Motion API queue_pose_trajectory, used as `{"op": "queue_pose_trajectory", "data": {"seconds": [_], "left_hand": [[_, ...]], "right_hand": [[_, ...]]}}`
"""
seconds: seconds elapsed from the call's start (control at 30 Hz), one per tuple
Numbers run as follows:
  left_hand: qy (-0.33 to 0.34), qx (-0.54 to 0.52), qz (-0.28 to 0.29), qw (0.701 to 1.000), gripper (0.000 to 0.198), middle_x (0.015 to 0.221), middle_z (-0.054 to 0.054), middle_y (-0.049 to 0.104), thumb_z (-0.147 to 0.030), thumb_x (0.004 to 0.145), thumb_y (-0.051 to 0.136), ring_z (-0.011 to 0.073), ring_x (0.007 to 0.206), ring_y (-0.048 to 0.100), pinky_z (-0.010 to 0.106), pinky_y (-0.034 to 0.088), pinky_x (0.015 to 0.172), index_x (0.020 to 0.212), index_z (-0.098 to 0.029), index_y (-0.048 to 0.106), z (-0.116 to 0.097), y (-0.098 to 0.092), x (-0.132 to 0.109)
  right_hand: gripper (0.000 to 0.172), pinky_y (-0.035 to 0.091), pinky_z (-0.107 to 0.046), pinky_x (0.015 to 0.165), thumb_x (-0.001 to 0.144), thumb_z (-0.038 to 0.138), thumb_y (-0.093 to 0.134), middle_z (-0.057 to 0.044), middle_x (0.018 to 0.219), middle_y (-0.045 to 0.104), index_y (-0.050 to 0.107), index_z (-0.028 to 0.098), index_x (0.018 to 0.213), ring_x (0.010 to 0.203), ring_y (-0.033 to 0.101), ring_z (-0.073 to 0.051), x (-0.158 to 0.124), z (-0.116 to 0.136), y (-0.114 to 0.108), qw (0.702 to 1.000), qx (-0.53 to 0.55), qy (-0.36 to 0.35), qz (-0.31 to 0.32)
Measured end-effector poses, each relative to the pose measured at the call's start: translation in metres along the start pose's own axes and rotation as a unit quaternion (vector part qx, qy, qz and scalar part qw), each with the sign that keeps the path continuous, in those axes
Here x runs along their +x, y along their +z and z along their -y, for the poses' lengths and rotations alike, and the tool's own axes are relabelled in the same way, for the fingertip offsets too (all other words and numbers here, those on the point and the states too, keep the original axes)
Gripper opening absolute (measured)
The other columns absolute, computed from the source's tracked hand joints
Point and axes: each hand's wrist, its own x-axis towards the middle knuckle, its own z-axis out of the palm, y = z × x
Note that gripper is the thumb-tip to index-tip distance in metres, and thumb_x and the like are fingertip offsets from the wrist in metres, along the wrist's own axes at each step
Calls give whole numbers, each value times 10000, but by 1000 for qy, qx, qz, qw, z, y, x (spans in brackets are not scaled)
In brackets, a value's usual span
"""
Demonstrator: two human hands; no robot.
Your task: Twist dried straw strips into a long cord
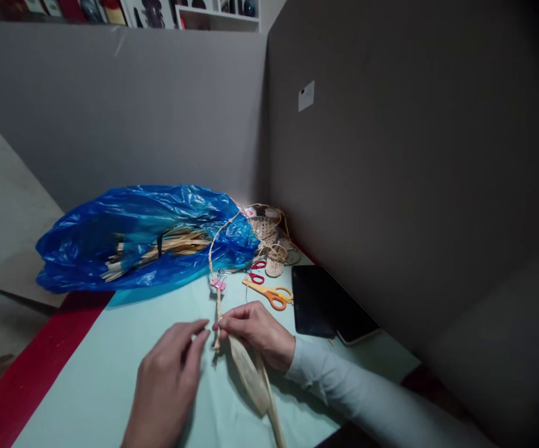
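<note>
My right hand pinches the near end of a thin braided straw cord, where flat pale straw strips trail toward me over the pale green table. My left hand hovers just left of the same spot, fingers curled and close to the braid's end. A pink clip grips the cord a little farther out. The cord arcs away up to small woven straw pieces at the back.
A blue plastic bag holding straw strips lies at the back left. Orange scissors and small red scissors sit beside a dark tablet and phone. Grey partition walls close the back and right; a red strip edges the table's left.
</note>
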Motion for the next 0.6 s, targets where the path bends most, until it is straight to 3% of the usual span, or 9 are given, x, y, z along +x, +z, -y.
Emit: {"op": "queue_pose_trajectory", "data": {"seconds": [0.03,0.07,0.13,0.2,0.23,0.37,0.47,0.6], "left_hand": [[-55,-73,26,995,219,1005,97,698,-369,804,648,279,954,612,377,424,867,947,-213,702,1,-3,8],[-112,-166,91,976,257,962,93,694,-375,772,691,262,913,615,366,446,843,956,-196,692,2,-3,16],[-181,-324,216,903,305,836,61,663,-371,744,736,195,761,605,324,473,756,959,-162,679,5,0,29],[-196,-403,278,849,294,731,11,600,-350,750,748,115,614,540,251,449,634,941,-140,672,9,8,37],[-193,-415,288,841,275,706,-6,573,-338,759,746,84,561,495,221,417,577,926,-134,669,12,11,38],[-183,-412,288,845,213,653,-31,530,-309,780,732,36,461,362,185,318,455,861,-129,652,21,20,39],[-195,-413,271,847,209,671,-24,553,-307,781,728,46,477,407,186,350,467,857,-137,631,24,21,38],[-185,-378,257,870,210,691,-5,599,-312,812,687,63,492,462,199,383,492,896,-134,615,24,18,36]], "right_hand": [[282,216,-208,461,699,361,745,7,553,572,680,93,642,461,344,-46,0,1,0,1000,6,1,7],[295,252,-204,471,684,378,753,5,552,578,674,97,639,465,372,-51,-1,3,0,1000,15,4,19],[316,352,-213,529,664,405,754,-3,549,593,669,101,645,493,460,-78,-2,4,0,998,38,3,45],[317,407,-235,587,670,411,735,-20,562,620,667,102,646,537,535,-110,-1,4,-1,997,35,1,66],[299,414,-236,600,683,396,720,-26,575,633,670,102,650,551,549,-115,-1,4,-2,998,19,-2,68],[181,432,-237,664,751,267,630,-37,680,687,706,113,694,638,581,-127,4,-1,-10,992,-109,-51,47],[161,452,-249,715,778,211,589,-41,729,706,718,125,735,715,610,-151,7,-4,-14,979,-187,-81,23],[185,451,-249,693,787,243,591,-47,697,689,702,107,729,664,602,-139,9,-4,-14,987,-150,-56,32]]}}
